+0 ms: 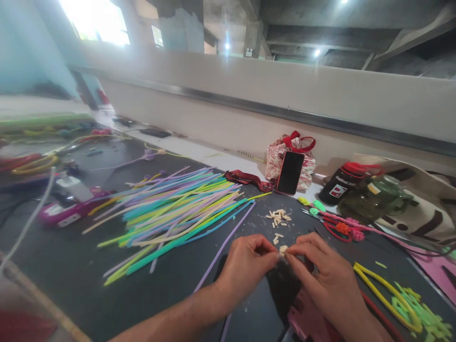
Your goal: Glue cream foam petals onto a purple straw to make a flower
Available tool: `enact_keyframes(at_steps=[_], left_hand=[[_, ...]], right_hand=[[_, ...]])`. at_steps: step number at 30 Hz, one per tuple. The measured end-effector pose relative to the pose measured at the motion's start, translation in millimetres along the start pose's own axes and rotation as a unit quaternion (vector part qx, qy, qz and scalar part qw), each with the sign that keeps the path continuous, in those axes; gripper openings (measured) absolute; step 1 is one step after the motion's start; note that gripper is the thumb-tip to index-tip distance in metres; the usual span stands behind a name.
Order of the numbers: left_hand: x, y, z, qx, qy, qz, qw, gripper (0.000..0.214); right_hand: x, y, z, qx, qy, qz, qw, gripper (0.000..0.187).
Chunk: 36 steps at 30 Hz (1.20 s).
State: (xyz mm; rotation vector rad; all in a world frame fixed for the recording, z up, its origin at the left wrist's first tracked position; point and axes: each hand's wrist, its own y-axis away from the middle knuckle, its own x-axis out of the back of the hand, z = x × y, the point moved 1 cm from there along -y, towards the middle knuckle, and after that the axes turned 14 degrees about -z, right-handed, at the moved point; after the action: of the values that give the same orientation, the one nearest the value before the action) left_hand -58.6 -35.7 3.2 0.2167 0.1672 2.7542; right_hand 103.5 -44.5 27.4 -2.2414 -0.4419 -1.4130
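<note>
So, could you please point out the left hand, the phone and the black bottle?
Left hand (242, 262), head view: back of hand.
Phone (290, 173), head view: middle of screen.
Black bottle (338, 186), head view: its side.

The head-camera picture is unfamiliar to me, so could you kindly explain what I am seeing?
There is no machine here: a person works with two bare hands. The only camera is worn on the head, looking forward and down, so the left hand and right hand reach in from below. Their fingertips meet at a small cream piece, pinched between them.

On the dark tabletop, a loose bundle of pastel pipe cleaners lies to the left, and more short cream pieces lie just beyond the hands. Farther back, a phone stands before a red-and-white patterned bag.
</note>
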Motion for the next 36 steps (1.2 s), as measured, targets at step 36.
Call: enact_keyframes(at_steps=[36], left_hand=[[4.8,4,7,0.108,0.282,-0.148,0.942,0.028]], right_hand=[[17,-4,-11,-0.024,-0.303,-0.095,0.948,0.049]])
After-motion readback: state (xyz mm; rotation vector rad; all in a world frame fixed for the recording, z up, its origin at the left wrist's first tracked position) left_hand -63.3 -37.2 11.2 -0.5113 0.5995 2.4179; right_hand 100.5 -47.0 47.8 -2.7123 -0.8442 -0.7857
